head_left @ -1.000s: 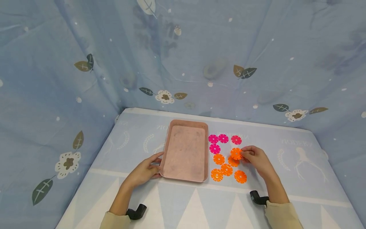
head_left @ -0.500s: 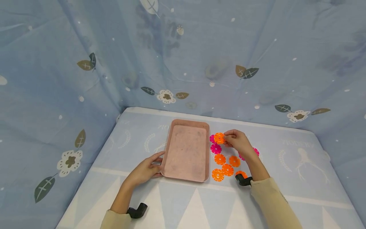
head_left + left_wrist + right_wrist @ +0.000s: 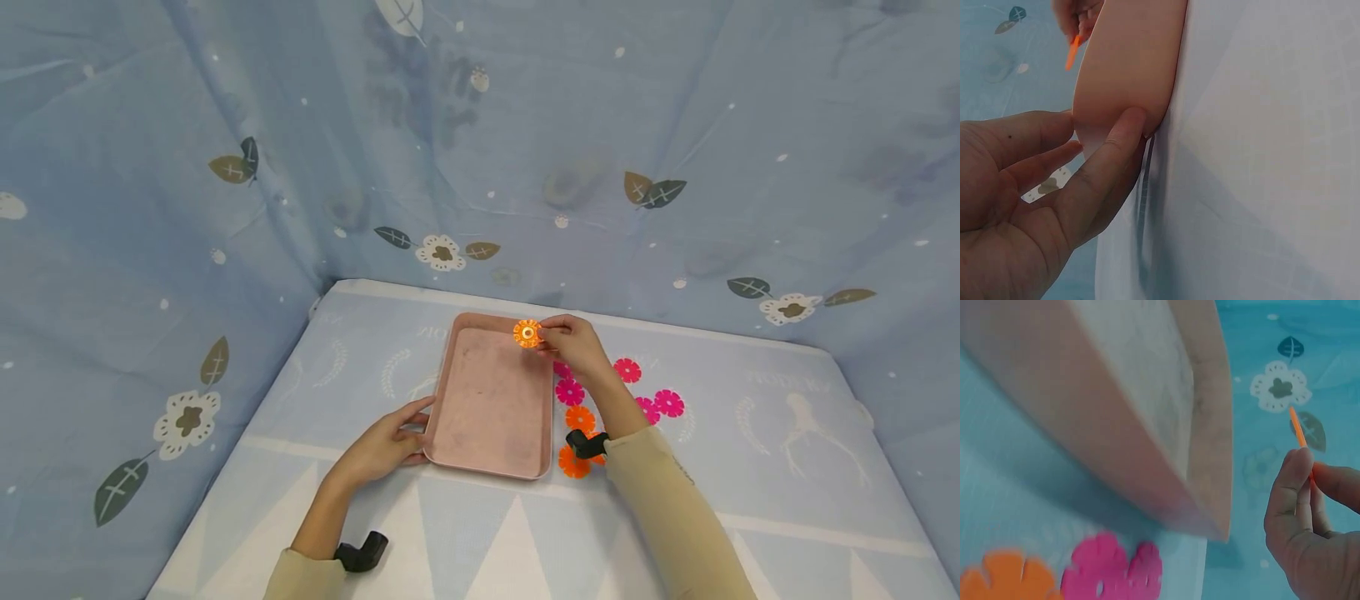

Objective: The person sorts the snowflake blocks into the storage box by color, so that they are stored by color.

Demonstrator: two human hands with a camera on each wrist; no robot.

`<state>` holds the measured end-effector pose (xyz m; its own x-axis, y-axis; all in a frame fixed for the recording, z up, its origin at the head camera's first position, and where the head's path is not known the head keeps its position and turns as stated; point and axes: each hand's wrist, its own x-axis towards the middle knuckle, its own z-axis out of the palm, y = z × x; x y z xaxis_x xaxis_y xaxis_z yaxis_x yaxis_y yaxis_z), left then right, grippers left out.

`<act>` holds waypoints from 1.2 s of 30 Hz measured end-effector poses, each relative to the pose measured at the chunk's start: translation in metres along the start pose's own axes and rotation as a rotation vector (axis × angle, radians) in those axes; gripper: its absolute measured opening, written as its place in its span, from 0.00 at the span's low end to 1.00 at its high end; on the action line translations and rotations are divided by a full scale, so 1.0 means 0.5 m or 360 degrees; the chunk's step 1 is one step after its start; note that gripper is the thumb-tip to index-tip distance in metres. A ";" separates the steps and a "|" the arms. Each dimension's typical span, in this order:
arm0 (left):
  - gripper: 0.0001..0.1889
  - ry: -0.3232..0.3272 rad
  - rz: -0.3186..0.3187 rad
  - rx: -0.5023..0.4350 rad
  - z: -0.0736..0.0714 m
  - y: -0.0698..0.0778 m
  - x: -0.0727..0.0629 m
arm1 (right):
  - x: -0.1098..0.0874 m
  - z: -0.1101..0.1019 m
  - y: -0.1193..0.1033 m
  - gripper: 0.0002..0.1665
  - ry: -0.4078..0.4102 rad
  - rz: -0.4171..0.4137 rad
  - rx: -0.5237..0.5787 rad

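Over the far right corner of a shallow pink tray (image 3: pixel 487 400), my right hand (image 3: pixel 576 343) pinches an orange notched plastic disc (image 3: pixel 518 335) between thumb and fingers. In the right wrist view the disc (image 3: pixel 1298 428) stands edge-on, above the fingertips and apart from the tray's rim. My left hand (image 3: pixel 382 446) holds the tray's near left corner. The left wrist view shows its thumb on the tray's wall (image 3: pixel 1129 62) and other fingertips at the rim.
Magenta discs (image 3: pixel 670 403) and orange discs (image 3: pixel 574 461) lie on the patterned cloth right of the tray, some hidden by my right forearm. A blue floral curtain (image 3: pixel 480 167) stands behind the table. Black wrist mounts (image 3: pixel 362 552) protrude from both wrists.
My right hand has carried the orange disc left from the scattered discs to above the tray's far right corner. Several magenta discs behind the hand are now uncovered. The left hand stays at the tray.
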<state>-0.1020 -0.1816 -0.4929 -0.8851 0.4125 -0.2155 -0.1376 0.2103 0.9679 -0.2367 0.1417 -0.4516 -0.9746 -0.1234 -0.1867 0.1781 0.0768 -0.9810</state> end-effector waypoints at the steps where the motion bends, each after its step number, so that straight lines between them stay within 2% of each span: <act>1: 0.34 -0.0002 0.0002 -0.0001 0.000 0.000 0.000 | 0.006 0.011 -0.001 0.17 0.0007 0.0003 0.0028; 10: 0.34 -0.0004 0.0007 -0.0008 0.001 -0.001 -0.002 | 0.062 0.102 0.013 0.14 0.0134 0.0062 0.0248; 15: 0.34 0.0002 0.0008 -0.0010 0.000 -0.001 -0.003 | 0.077 0.145 0.034 0.12 0.0206 0.0135 0.0237; 22: 0.33 -0.0006 0.0009 -0.0029 0.001 0.000 -0.001 | 0.088 0.188 0.069 0.13 0.0185 0.0227 0.0353; 31: 0.33 -0.0004 0.0001 -0.0019 0.002 0.002 -0.002 | 0.094 0.215 0.081 0.13 0.0289 0.0214 0.0265; 36: 0.33 0.0006 -0.0007 -0.0015 0.000 0.003 -0.002 | 0.094 0.215 0.080 0.13 0.0291 0.0170 0.0166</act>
<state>-0.1012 -0.1816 -0.4914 -0.8861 0.4085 -0.2191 -0.1456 0.2034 0.9682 -0.2607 0.0327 -0.5054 -0.9561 0.0620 -0.2865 0.2855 -0.0239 -0.9581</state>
